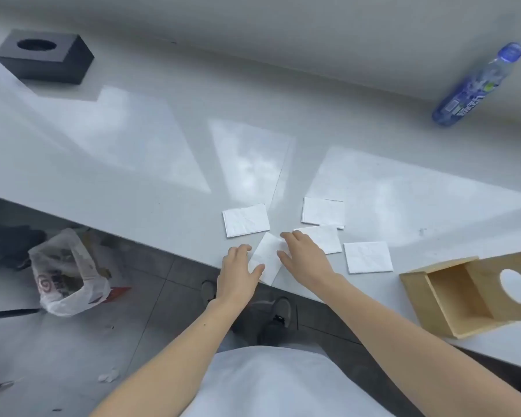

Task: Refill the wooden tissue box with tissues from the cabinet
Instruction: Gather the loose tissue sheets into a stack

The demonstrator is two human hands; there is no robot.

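Both the left hand [238,270] and right hand [301,255] press flat, fingers spread, on a folded white tissue [266,260] at the pale grey table's [133,152] near edge. The light wooden tissue box [451,299] lies open at the right.

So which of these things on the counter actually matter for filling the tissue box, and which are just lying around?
Part of the job:
- wooden tissue box, on its side, open and empty
- folded tissues spread on the counter
- tissue under both hands: left hand, right hand

Just lying about:
- black tissue box
- blue bottle
- plastic bag on the floor
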